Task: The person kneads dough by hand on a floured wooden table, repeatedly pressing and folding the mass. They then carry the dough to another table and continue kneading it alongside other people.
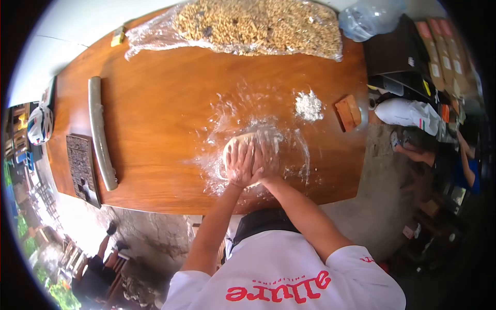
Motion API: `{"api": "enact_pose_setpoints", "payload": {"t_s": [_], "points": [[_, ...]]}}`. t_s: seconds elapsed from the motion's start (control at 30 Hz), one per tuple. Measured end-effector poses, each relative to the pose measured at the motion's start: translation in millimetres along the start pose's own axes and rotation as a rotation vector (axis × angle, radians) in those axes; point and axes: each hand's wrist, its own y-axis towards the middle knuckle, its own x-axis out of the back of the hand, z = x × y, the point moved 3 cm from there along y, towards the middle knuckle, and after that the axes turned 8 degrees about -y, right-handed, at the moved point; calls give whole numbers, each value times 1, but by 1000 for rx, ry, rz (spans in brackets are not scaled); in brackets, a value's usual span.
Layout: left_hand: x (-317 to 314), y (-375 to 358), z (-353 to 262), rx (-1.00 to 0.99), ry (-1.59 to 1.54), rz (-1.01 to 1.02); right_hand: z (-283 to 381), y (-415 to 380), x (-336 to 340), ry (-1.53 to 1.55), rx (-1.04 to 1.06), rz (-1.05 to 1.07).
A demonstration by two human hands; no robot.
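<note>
A flattened round of pale dough (235, 141) lies on the wooden table (160, 103), mostly covered by my hands. My left hand (241, 163) presses flat on its left part, fingers stretched out and spread. Beside it, my right hand (265, 157) lies flat on the right part, and the two hands touch near the thumbs. Scattered white flour surrounds the dough on the tabletop. A small heap of flour (309, 106) sits up and to the right of my right hand.
A brown block (349, 112) rests near the right edge. On the left lie a long grey tube (101, 134) and a dark rough board (82, 168). A clear bag of tan pieces (258, 28) spans the far edge, beside a plastic bottle (369, 20). Other people sit off both sides.
</note>
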Motion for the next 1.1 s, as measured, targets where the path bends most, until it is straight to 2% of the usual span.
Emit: {"api": "enact_pose_setpoints", "payload": {"t_s": [0.03, 0.07, 0.13, 0.17, 0.23, 0.27, 0.33, 0.37, 0.43, 0.47, 0.5, 0.53, 0.6, 0.63, 0.7, 0.73, 0.8, 0.83, 0.87, 0.9, 0.97, 1.0, 1.07, 1.1], "points": [[-1, 12, 8, 31, 45, 46, -11, 6, -9, 58, 30, -87], [0, 25, 12, 33, 46, 34, -17, 16, -19, -12, -58, 39], [10, 58, 23, 63, 37, 24, -16, 44, -20, -194, 3, 35], [19, 73, 24, 99, 22, 29, -13, 62, -10, -174, -2, 50], [31, 102, 21, 46, -3, -12, -12, 110, 13, -133, 9, 64], [32, 113, 21, 112, 5, -38, -16, 122, 15, -140, 9, 20], [26, 114, 18, 250, 19, -104, -21, 128, 7, 65, 5, -15], [16, 109, 23, 350, -81, -122, -29, 131, 3, 64, 6, -58], [3, 87, 14, 516, -374, -251, -58, 128, 4, 551, -230, -59], [-2, 80, -11, 774, -588, -430, -59, 125, 40, 567, -337, -158], [-5, 64, -32, 1041, -807, -606, -67, 118, 51, 561, -331, -182], [-15, 36, -21, 1024, -811, -606, -72, 107, 55, 370, -319, -91], [-54, -13, 15, 914, -1481, -547, -58, 78, 63, -45, -363, 90], [-44, -18, 11, 883, -1493, -535, -39, 65, 56, -54, -364, 61], [-9, -22, -14, 671, -1001, -238, -13, 34, 33, -277, -599, -97], [6, -25, -14, 739, -911, -147, -4, 30, 35, -285, -580, -112], [27, -25, -9, 728, -891, -225, 10, 17, 32, 38, -584, -75], [29, -29, 0, 725, -857, -277, 21, 2, 34, 61, -397, -85], [31, -27, 6, 596, -720, -319, 31, -18, 37, 79, -213, -98], [36, -25, 3, 582, -735, -320, 40, -42, 41, 63, -211, -109], [47, -20, -15, 326, -585, -123, 64, -82, 56, -163, 12, -158], [42, -21, -20, 193, -520, -75, 63, -88, 66, -174, 14, -153], [51, -27, -37, 208, -481, -73, 51, -89, 82, 132, -88, 14], [55, -28, -45, 219, -431, -61, 53, -78, 94, 128, -93, 14]]}}
